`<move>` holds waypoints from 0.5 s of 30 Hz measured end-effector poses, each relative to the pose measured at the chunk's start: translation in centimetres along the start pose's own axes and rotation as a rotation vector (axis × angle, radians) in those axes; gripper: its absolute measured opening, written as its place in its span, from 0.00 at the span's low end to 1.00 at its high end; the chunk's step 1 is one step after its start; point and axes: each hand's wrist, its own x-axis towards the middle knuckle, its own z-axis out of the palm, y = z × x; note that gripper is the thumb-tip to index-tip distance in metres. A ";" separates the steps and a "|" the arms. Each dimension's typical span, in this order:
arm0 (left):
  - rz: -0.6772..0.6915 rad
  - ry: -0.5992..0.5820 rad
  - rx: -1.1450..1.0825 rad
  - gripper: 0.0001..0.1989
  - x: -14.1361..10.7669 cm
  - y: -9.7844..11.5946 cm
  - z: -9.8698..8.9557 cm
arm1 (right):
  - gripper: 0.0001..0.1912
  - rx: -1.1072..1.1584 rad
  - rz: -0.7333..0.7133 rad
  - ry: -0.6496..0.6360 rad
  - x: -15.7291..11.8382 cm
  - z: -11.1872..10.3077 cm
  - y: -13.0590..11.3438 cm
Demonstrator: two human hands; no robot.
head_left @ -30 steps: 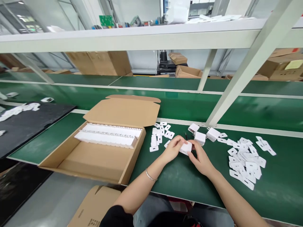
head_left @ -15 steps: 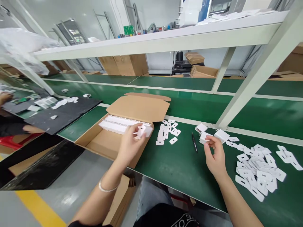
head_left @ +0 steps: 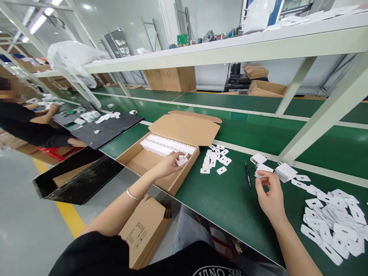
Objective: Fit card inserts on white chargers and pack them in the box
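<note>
My left hand [head_left: 168, 166] is over the right end of an open cardboard box [head_left: 185, 177], its fingers closed on a white charger [head_left: 181, 160]. Next to that charger, a row of white chargers [head_left: 156, 146] lines the back of the box. My right hand [head_left: 271, 197] hovers over the green bench with thumb and fingers curled but apart, holding nothing that I can see. Just beyond its fingertips lie a few more white blocks, among them a larger white block [head_left: 285, 172]. A black pen [head_left: 248, 176] lies to the left of this hand.
Small white slotted plates [head_left: 221, 170] are scattered right of the box. A large heap of them [head_left: 335, 222] covers the bench's right side. A slanted white post [head_left: 322, 111] supports the shelf [head_left: 201, 53]. At far left, a co-worker [head_left: 25, 122] sits beside a black mat [head_left: 115, 128].
My left hand has lowered the white charger toward the right end of the row in the box. My right hand stays near the loose white blocks. The view has shifted left.
</note>
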 end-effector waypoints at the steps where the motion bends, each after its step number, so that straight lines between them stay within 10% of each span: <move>1: 0.020 -0.028 -0.023 0.26 -0.1 -0.4 -0.2 | 0.09 -0.002 0.003 -0.003 0.0 0.0 0.0; 15: 0.465 -0.066 0.339 0.23 2.1 -3.5 -0.6 | 0.12 0.001 0.048 -0.096 -0.3 1.0 1.1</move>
